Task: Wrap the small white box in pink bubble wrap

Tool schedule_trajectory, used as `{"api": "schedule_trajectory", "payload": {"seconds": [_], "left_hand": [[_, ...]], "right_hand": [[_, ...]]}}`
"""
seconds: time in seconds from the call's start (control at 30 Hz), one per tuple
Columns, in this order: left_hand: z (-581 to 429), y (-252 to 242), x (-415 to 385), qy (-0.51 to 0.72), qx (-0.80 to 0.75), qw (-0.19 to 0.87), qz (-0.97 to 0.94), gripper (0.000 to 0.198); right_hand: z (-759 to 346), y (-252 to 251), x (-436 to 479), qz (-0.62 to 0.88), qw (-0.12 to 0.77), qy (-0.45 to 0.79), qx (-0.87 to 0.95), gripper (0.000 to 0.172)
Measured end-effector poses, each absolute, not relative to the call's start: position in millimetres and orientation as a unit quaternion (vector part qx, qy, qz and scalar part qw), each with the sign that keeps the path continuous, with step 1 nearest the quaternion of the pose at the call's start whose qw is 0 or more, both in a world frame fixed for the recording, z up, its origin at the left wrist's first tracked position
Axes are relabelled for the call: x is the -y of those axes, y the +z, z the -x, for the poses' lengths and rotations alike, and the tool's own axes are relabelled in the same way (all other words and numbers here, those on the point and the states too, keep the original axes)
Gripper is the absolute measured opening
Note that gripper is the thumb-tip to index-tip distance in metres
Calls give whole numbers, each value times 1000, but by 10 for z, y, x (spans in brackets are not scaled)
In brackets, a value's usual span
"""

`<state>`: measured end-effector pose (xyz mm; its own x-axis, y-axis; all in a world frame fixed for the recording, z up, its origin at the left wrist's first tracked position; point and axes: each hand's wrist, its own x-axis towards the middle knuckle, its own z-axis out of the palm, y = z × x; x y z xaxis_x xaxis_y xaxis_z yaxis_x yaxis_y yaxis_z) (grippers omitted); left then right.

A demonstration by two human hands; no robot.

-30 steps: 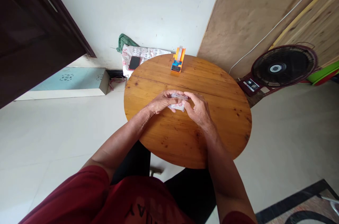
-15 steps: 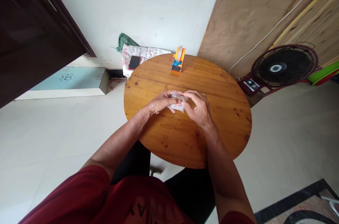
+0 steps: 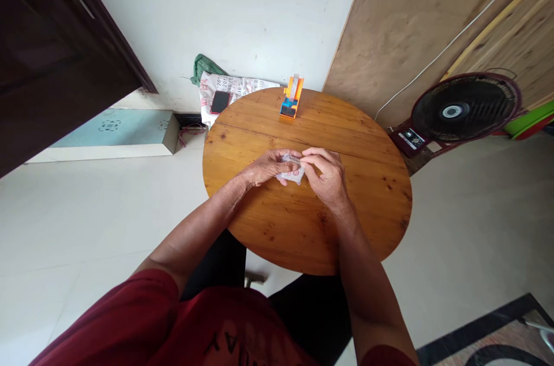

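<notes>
Over the middle of a round wooden table [image 3: 367,221], my left hand [image 3: 266,167] and my right hand [image 3: 325,175] meet around a small clear packet [image 3: 291,168] with pale contents and a bit of red print. Both hands have their fingers curled onto the packet, the left from the left side, the right pinching its right end. Most of the packet is hidden under the fingers. At the table's far edge stands a small orange and blue device [image 3: 290,100] with a grey strip sticking up from it.
A black phone [image 3: 220,102] lies on a printed sack [image 3: 236,89] by the wall, beside a green bag [image 3: 203,66]. A dark floor fan [image 3: 465,107] stands to the right before wooden boards. A dark door [image 3: 52,48] is at left, and a patterned rug [image 3: 497,337] at bottom right.
My right hand's fingers have shifted slightly on the packet's right end and curled tighter. The left hand and the packet stay where they were.
</notes>
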<state>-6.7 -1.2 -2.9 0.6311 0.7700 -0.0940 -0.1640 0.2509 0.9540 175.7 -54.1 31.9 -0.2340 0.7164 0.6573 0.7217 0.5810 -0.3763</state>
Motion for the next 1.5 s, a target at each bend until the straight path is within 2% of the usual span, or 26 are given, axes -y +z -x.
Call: {"api": "schedule_trajectory", "payload": {"seconds": [0.4,0.6,0.83,0.93,1.1,1.17,1.33,1.4,1.5], "left_hand": [[62,-16,27,335,-292,743,-500,63],[48,8,36,338,-294,749,-489,65],[56,3,15,349,-305,756,-462,54],[74,13,4,359,-315,759,-441,52],[82,40,12,359,-294,760,-456,57],[79,47,24,353,-287,758,-467,59],[76,69,53,341,-275,756,-486,67],[77,74,54,345,-278,755,-483,70],[77,70,48,344,-278,761,-474,69]], "right_hand": [[-1751,281,524,441,417,-32,794,20],[-1763,283,532,453,379,-39,806,21],[-1752,290,562,457,300,-71,834,19],[-1738,287,565,452,297,-66,839,19],[-1794,330,561,450,410,-18,793,13],[-1838,350,556,459,443,17,770,18],[-1882,347,542,492,390,136,766,54],[-1863,339,543,503,368,164,765,54],[-1836,334,543,513,366,184,754,41]]}}
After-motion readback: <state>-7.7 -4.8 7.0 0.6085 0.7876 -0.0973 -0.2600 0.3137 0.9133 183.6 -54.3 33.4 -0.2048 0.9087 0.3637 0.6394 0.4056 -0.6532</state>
